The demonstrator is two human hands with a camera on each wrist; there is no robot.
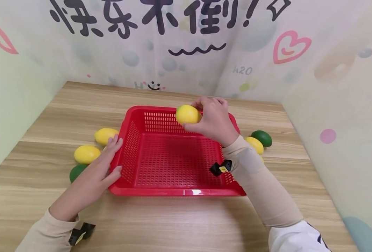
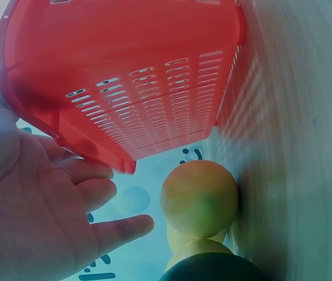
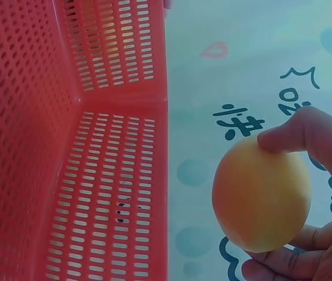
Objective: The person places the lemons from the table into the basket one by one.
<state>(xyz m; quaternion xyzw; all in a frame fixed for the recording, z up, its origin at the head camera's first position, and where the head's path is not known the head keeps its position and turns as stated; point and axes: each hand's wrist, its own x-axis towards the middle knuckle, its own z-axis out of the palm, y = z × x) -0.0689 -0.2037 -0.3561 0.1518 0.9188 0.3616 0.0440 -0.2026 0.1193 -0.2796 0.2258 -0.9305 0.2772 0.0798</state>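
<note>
My right hand (image 1: 215, 120) pinches a yellow lemon (image 1: 187, 114) between thumb and fingers, above the back part of a red plastic basket (image 1: 179, 191). In the right wrist view the lemon (image 3: 262, 193) is held beside the basket's slotted wall (image 3: 104, 193), apart from it. My left hand (image 1: 94, 176) rests against the basket's left rim with its fingers fairly straight. From the left wrist, that hand (image 2: 48, 205) is seen at the rim of the basket (image 2: 125, 76), its fingers extended. The visible basket floor holds nothing; my right forearm hides its right side.
Left of the basket lie two yellow lemons (image 1: 87, 154) and a green fruit (image 1: 77, 173), partly behind my left hand. To the right are a green fruit (image 1: 262, 138) and a yellow lemon (image 1: 254, 145), partly behind my sleeve. A printed wall sheet (image 1: 110, 63) stands behind the wooden table (image 1: 186, 224).
</note>
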